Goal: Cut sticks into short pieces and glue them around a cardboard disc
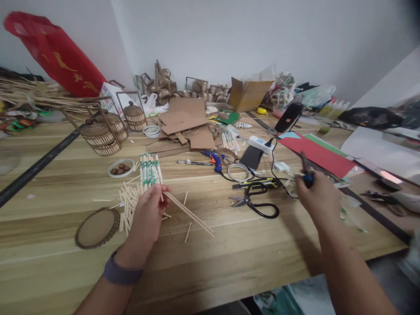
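2 thin sticks jut rightward from the left hand.

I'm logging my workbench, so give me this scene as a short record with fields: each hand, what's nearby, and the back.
Left hand: holds thin wooden sticks
Right hand: grips a pliers-like tool, tip blurred
Near left hand: short stick pieces, green-printed wrapped sticks, oval cardboard piece
Between hands: black-handled scissors on the table
Beyond scissors: blue glue gun
White bowl: holds round brown pieces
Back left: slatted baskets with upright handles
Back: open cardboard box
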A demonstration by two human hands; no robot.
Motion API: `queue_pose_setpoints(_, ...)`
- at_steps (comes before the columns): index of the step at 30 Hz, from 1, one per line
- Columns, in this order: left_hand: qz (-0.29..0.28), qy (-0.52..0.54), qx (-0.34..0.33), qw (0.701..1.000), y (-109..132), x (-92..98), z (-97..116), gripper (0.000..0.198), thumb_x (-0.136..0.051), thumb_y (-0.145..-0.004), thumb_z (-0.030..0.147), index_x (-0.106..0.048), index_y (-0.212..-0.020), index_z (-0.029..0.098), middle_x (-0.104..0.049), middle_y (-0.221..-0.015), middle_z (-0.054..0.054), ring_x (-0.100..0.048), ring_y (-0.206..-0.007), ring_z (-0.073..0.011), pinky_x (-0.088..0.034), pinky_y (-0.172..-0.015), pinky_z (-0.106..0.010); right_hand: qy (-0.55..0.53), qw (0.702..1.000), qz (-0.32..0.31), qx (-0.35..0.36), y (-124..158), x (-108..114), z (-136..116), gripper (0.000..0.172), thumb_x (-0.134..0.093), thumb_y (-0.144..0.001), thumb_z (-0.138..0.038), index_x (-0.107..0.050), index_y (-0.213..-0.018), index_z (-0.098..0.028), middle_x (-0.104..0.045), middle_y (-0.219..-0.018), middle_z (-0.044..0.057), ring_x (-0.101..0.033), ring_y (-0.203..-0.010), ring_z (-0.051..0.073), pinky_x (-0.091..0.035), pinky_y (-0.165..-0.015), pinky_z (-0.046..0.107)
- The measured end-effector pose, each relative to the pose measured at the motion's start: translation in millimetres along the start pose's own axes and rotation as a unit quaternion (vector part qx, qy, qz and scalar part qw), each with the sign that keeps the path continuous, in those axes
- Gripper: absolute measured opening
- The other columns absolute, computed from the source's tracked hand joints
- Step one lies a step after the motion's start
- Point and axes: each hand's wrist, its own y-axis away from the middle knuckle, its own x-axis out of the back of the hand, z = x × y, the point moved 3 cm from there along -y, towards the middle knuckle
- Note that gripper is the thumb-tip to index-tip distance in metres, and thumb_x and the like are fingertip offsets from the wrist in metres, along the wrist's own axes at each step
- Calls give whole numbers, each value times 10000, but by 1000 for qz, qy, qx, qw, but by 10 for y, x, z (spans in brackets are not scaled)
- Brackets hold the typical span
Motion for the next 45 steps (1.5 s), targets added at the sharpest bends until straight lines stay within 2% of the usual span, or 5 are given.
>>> queue_pose_setpoints(10, -181, -127, -13, 975, 222, -224, -54, 425, -582, -837, 583, -651, -783, 167, -572, -666, -6, -513, -619, -156, -411, -592, -267, -178, 826, -488, 219, 841, -797, -1717, 143, -578, -843, -304, -649, -808, -185, -618, -694, -19, -537, -634, 136, -379, -575, 227)
queue_pose_setpoints(28, -199, -214, -30, 956, 256, -260, -65, 350, -487, -902, 482, -579, -718, 200, -615, -666, -10, -591, -615, -170, -474, -604, -277, -110, 872, -437, 188, 806, -1007, -1515, 181, -518, -852, -228, -505, -676, -195, -522, -624, -27, -473, -599, 128, -303, -552, 226)
queue_pose_setpoints(34, -433, -401, -3, 807, 453, -339, -64, 322, -463, -921, 339, -623, -670, 215, -685, -661, -27, -628, -620, -183, -418, -565, -256, 19, 919, -369, 139, 628, -1062, -1346, 159, -509, -897, -296, -572, -799, -188, -669, -775, 78, -585, -711, 200, -310, -585, 262)
queue_pose_setpoints(39, -355, -517, -101, 772, 369, -300, 18, 294, -469, -907, 252, -569, -631, 225, -643, -611, -11, -603, -586, -189, -357, -542, -260, 124, 928, -333, 116, 551, -1069, -1290, 160, -500, -916, -304, -603, -901, -183, -712, -881, 129, -642, -766, 231, -293, -571, 276)
queue_pose_setpoints(45, -195, -748, -114, 625, 198, -201, 82, 302, -342, -976, 198, -617, -856, 164, -699, -829, -109, -666, -791, -260, -469, -672, -335, 205, 922, -314, 91, 490, -1051, -1255, 183, -478, -926, -298, -603, -958, -169, -729, -914, 136, -679, -800, 258, -296, -568, 284)
